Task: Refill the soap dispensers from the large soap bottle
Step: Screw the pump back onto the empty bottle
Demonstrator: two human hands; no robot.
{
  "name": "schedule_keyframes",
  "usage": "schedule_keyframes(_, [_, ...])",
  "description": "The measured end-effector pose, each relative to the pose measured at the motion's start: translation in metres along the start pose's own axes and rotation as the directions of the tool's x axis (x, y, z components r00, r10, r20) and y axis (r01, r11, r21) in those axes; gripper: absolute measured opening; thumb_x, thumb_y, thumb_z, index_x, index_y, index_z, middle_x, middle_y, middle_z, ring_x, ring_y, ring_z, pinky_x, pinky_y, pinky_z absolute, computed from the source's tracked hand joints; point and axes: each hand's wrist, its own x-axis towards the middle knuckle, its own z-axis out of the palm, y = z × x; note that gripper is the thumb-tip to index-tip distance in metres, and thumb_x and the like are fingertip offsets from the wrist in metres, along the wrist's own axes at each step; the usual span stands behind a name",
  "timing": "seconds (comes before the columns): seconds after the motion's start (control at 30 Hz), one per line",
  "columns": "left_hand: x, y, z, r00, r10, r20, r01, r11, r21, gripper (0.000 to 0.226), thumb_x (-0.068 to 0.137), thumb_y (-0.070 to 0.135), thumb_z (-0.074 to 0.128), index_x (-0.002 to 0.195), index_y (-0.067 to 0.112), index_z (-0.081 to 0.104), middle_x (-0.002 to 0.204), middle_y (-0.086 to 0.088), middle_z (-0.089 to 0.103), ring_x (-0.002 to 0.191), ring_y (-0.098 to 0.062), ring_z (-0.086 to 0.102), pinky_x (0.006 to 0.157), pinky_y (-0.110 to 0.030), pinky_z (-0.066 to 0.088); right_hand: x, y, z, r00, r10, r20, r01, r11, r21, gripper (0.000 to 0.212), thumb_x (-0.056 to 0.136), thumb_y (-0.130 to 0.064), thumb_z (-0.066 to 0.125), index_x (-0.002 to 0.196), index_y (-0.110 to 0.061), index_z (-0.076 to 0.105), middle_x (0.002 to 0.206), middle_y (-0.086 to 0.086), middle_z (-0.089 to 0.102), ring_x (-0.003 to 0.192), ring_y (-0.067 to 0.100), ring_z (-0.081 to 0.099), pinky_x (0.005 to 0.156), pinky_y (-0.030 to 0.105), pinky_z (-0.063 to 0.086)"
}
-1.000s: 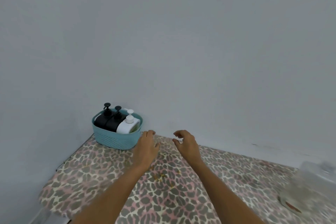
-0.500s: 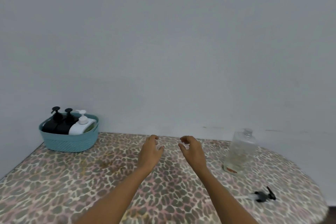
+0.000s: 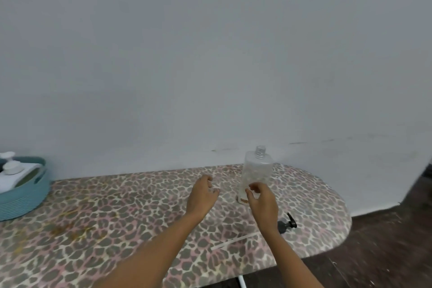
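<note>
Standing capless, the clear bottle point(image 3: 257, 172) faces left hand point(image 3: 202, 197) and right hand point(image 3: 263, 204), both empty, half-curled.

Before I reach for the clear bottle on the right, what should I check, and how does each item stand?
1. Clear plastic bottle upright on the leopard-print table: ok.
2. Bottle neck uncapped, black pump head lying on the table beside it: ok.
3. Left hand empty: ok.
4. Right hand empty, just in front of the bottle: ok.
5. Soap inside the bottle: cannot tell.
6. White pump dispensers opened for pouring: not ok; pumps on, sitting in the teal plastic basket at far left.
</note>
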Motion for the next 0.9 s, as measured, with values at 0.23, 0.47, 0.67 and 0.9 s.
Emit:
schedule_keyframes(0.23, [0.026,0.022,0.044,0.995,0.024,0.099,-0.018,0.998,-0.066,0.043,0.085,0.019,0.061,0.124,0.011,0.044,0.124,-0.008,0.051,0.111,-0.017,0.050,0.086,-0.024,0.040,0.017,0.037,-0.012,0.983,0.156,-0.092,-0.141,0.978,0.155,0.028,0.086,-0.015,0.063,0.109,-0.003,0.057,0.107,0.011,0.060,0.097,0.022,0.056,0.082,0.030,0.046])
schedule_keyframes(0.47, [0.041,0.039,0.070,0.970,0.092,0.226,-0.055,0.985,-0.163,0.064,0.082,0.011,0.063,0.137,0.019,0.032,0.137,-0.004,0.045,0.125,-0.020,0.044,0.089,-0.021,0.035,0.036,0.052,-0.004,0.973,0.226,0.055,-0.232,0.937,0.260,0.063,0.085,-0.016,0.065,0.139,-0.007,0.035,0.141,0.010,0.042,0.128,0.025,0.043,0.103,0.036,0.038])
schedule_keyframes(0.67, [0.046,0.041,0.075,0.966,0.068,0.248,-0.001,0.965,-0.262,0.065,0.081,0.009,0.064,0.136,0.020,0.031,0.137,-0.002,0.046,0.124,-0.018,0.046,0.091,-0.024,0.040,0.046,0.048,0.000,0.975,0.177,0.137,-0.210,0.935,0.287,0.063,0.084,-0.014,0.065,0.140,-0.010,0.036,0.135,0.010,0.051,0.125,0.024,0.048,0.098,0.029,0.040])
schedule_keyframes(0.9, [0.044,0.027,0.051,0.992,0.082,0.101,-0.053,0.963,-0.266,0.055,0.078,0.016,0.070,0.125,0.013,0.043,0.123,-0.005,0.056,0.102,-0.016,0.056,0.086,-0.027,0.047,0.034,0.025,0.003,0.982,0.122,0.143,-0.162,0.933,0.321,0.060,0.081,-0.013,0.069,0.135,-0.010,0.043,0.127,0.008,0.057,0.117,0.021,0.055,0.093,0.031,0.049])
